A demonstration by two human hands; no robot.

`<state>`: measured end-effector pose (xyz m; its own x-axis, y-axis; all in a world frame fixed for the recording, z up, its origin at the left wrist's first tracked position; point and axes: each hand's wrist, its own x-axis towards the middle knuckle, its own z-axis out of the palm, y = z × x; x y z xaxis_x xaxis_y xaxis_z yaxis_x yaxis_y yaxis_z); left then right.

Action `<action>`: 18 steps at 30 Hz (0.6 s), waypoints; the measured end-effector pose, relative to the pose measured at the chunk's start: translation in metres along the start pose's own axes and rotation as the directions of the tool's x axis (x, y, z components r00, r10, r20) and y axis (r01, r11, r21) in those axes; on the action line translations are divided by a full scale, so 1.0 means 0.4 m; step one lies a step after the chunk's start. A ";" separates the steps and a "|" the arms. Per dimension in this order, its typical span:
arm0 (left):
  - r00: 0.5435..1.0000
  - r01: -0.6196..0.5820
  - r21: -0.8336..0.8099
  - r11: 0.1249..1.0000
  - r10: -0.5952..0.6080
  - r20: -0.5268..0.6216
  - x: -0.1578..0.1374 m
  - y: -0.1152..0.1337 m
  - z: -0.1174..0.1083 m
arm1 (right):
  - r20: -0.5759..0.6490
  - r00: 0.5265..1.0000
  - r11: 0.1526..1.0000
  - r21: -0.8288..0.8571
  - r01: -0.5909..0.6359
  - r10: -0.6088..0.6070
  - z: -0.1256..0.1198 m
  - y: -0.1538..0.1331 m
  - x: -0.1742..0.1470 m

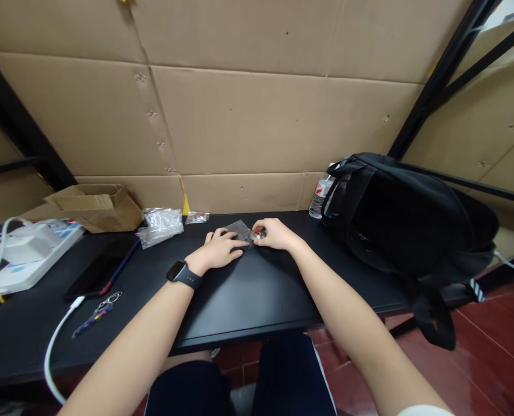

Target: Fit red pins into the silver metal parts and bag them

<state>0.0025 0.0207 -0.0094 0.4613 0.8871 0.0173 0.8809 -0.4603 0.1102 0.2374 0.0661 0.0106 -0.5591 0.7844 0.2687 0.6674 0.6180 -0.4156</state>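
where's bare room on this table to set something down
Widest: the bare black tabletop between the left hand, the right hand and the near edge. Smaller: between the right hand and the black fabric backpack. Crowded: the left end, with a white plastic power strip and open brown cardboard box.

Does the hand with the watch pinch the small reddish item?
No, the right hand pinches the item, while the watch is on the left wrist.
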 end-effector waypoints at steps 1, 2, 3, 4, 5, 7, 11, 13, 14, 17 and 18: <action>1.000 0.000 0.005 1.000 0.000 0.004 0.000 0.000 0.000 | 0.015 1.000 1.000 0.005 -0.005 0.005 -0.003 -0.004 -0.002; 1.000 -0.001 0.009 1.000 0.001 0.008 0.000 0.000 0.000 | 0.021 1.000 1.000 0.011 -0.008 0.008 -0.006 -0.008 -0.004; 1.000 -0.002 0.012 1.000 0.002 0.012 -0.001 0.000 -0.001 | 0.022 1.000 1.000 0.021 -0.012 0.011 -0.009 -0.011 -0.005; 1.000 -0.002 0.014 1.000 0.002 0.015 -0.001 0.000 -0.002 | 0.022 1.000 0.999 0.032 -0.014 0.013 -0.013 -0.015 -0.007; 1.000 -0.003 0.015 1.000 0.003 0.019 -0.001 0.000 -0.003 | 0.024 1.000 0.999 0.043 -0.015 0.014 -0.016 -0.018 -0.008; 1.000 -0.002 0.020 1.000 0.002 0.028 -0.003 0.002 -0.006 | 0.038 0.999 0.998 0.065 -0.021 0.018 -0.019 -0.024 -0.010; 0.999 0.000 0.028 1.000 -0.001 0.042 -0.007 0.008 -0.015 | 0.060 0.997 0.994 0.089 -0.057 0.052 -0.011 -0.028 -0.011; 0.999 0.002 0.027 1.000 -0.003 0.046 -0.009 0.011 -0.019 | 0.061 0.996 0.994 0.087 -0.067 0.061 0.000 -0.025 -0.009; 0.999 0.003 0.025 1.000 -0.005 0.050 -0.010 0.012 -0.021 | 0.055 0.996 0.994 0.084 -0.067 0.063 0.006 -0.022 -0.007; 0.997 -0.001 0.007 1.000 0.001 0.078 -0.012 0.010 -0.026 | 0.021 0.998 0.995 0.074 -0.064 0.062 0.025 -0.009 -0.001; 0.996 -0.006 0.000 1.000 0.006 0.091 -0.012 0.008 -0.027 | 0.010 0.998 0.995 0.071 -0.063 0.062 0.030 -0.004 0.001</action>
<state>0.0018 0.0152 0.0018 0.4745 0.8772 -0.0727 0.8780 -0.4658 0.1099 0.2299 0.0649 0.0008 -0.5213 0.8208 0.2333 0.6645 0.5620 -0.4925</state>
